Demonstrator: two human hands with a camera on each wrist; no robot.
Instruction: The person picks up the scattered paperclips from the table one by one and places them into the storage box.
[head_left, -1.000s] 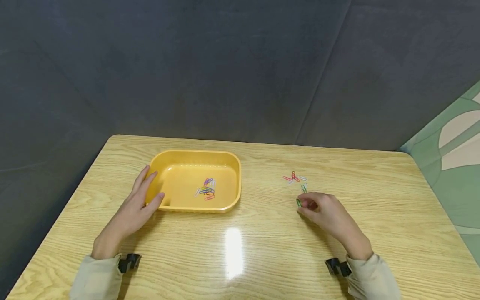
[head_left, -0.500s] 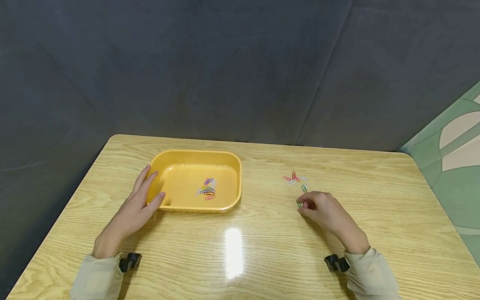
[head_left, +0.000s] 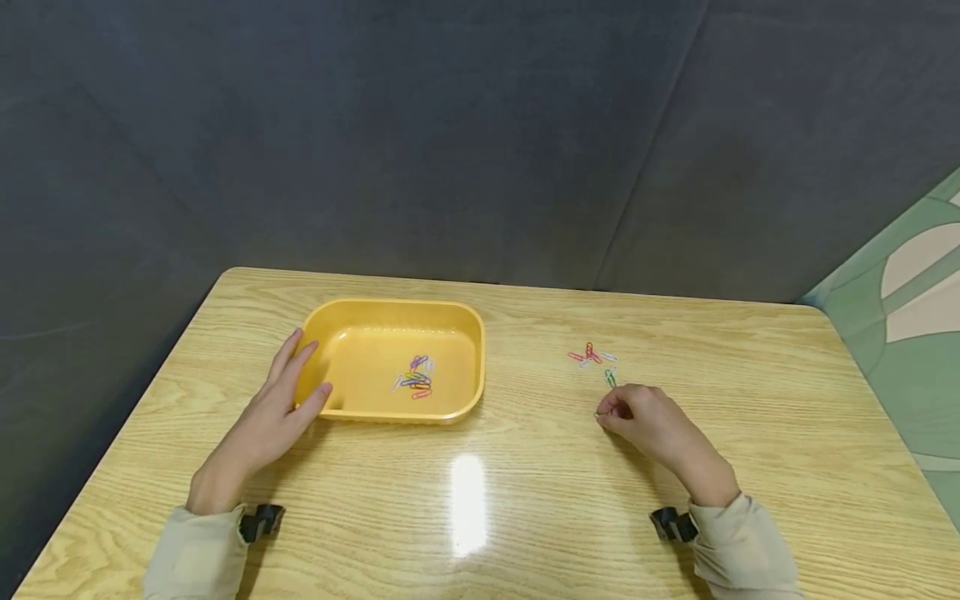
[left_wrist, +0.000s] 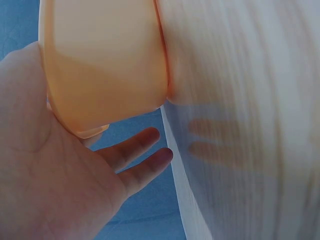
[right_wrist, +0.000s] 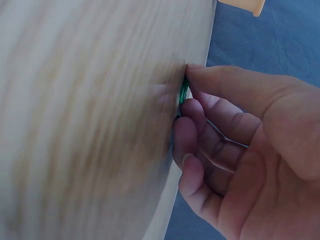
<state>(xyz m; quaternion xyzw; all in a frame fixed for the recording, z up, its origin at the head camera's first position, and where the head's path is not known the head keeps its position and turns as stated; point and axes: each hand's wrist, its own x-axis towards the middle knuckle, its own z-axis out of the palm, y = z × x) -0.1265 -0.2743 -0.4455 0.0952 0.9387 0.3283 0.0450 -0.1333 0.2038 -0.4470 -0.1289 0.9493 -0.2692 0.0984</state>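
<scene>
At the left end of the yellow plastic tray (head_left: pixel 390 314), my left hand (head_left: pixel 266 421) rests over the rim. Its thumb lies over the near edge while the fingers spread along the left side; in the left wrist view two straight fingers (left_wrist: pixel 145 162) extend past the outside of the wall. My right hand (head_left: pixel 656 429) is low over the tabletop on the right. Between its thumb and fingers it pinches a green paper clip (right_wrist: pixel 184 91), mostly hidden in the head view. Just beyond the fingertips lies another green paper clip (head_left: pixel 610 378).
Several coloured paper clips (head_left: pixel 417 379) lie in the tray's right half. A loose group of red and white paper clips (head_left: pixel 588 355) lies on the wooden table (head_left: pixel 360 517) beyond my right hand. A dark padded panel (head_left: pixel 450 150) stands behind the table.
The green clip between my right fingertips has tipped down and is now mostly out of sight in the head view. My left hand stays on the tray.
</scene>
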